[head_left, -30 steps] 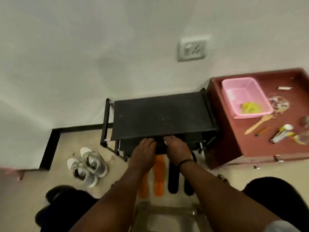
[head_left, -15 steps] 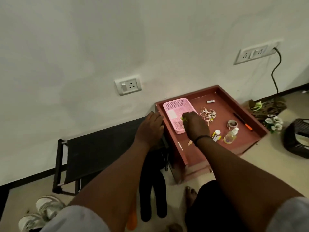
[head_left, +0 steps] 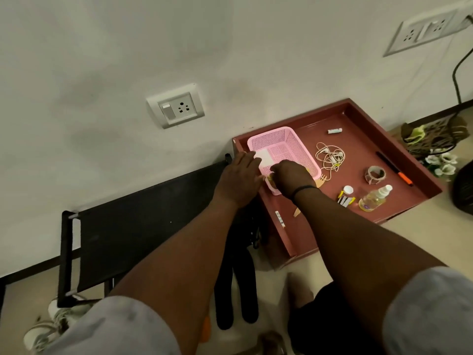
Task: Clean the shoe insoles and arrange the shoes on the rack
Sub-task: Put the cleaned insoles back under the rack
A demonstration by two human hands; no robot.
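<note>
A pink mesh basket stands on a red-brown tray-top table. My left hand rests with straight fingers against the basket's left rim. My right hand is curled inside the basket on a yellow cloth, of which only a sliver shows. The black shoe rack stands left of the table with a bare top shelf. Two black insoles and an orange insole lie on the floor below my arms. White sneakers sit at the bottom left.
On the table lie a spray bottle, a tangled cable, a tape roll, a pen and a wooden fork. Artificial flowers and a dark object sit on the floor at right. The wall runs close behind.
The view swung right from the rack to the table. Both hands left the rack's lower shelf and reached the pink basket; the right hand went in over the yellow cloth.
</note>
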